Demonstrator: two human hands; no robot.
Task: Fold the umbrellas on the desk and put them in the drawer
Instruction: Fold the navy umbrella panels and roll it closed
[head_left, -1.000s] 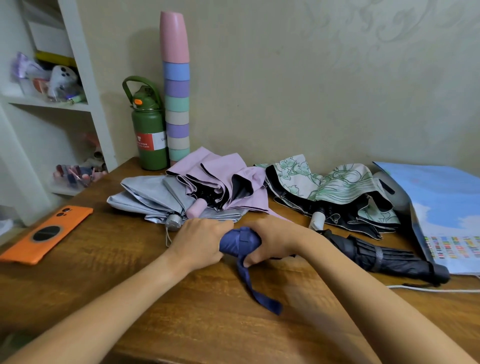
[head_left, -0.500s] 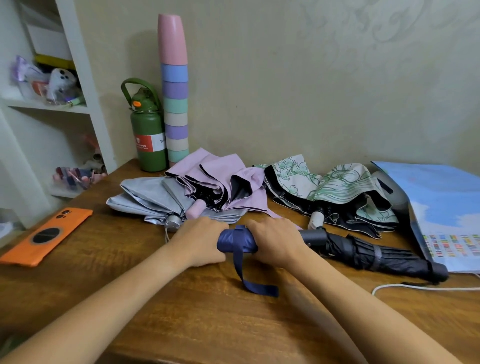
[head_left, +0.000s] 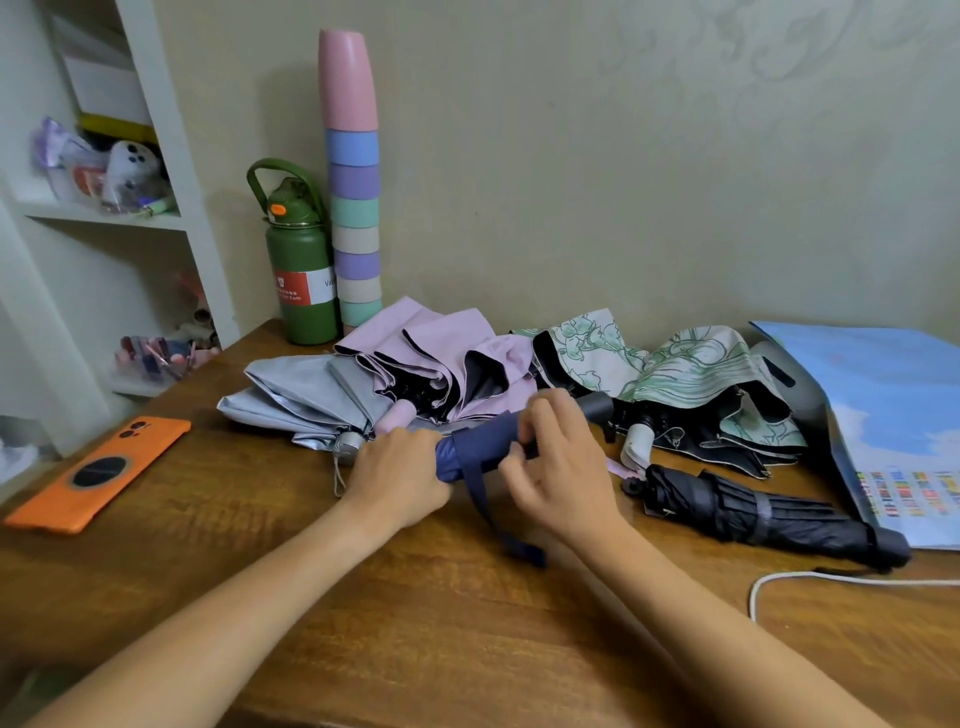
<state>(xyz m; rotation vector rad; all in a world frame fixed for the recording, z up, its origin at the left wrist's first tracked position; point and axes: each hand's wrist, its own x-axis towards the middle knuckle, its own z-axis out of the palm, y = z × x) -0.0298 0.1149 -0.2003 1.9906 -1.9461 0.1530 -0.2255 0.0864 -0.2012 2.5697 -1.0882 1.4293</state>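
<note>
- The rolled navy-blue fabric umbrella (head_left: 480, 448) lies across the middle of the wooden tabletop (head_left: 467, 623), its dark handle end toward 2 o'clock. Its closing strap (head_left: 480, 499) hangs loose toward 6 o'clock, not yet wrapped.
- The left hand (head_left: 397, 475) is curled round the roll's 9 o'clock end. The right hand (head_left: 563, 467) has its fingers bent over the 3 o'clock part, pinching the cloth.
- Risk, as I judge it: with the strap undone, easing either grip would let the pleats spring loose and the roll fatten. The strap could also snag under the right wrist.
- Just beyond, at 12 o'clock, lie three unfolded umbrellas: a grey one (head_left: 306, 400), a lilac one with black lining (head_left: 441, 358), and a white one with green print (head_left: 675, 374). The lilac cloth touches the navy roll and could get caught in the wrap.
- At 3 o'clock lies a folded black umbrella (head_left: 769, 512), near the right hand, and behind it a blue printed sheet (head_left: 893, 415); a white cable (head_left: 831, 579) runs at 4 o'clock.
- An orange phone (head_left: 98, 473) lies at 9 o'clock, and a green bottle (head_left: 301, 270) stands beside stacked pastel cups (head_left: 353, 197) at 11 o'clock, all well apart from the hands.
- No drawer is in view.
</note>
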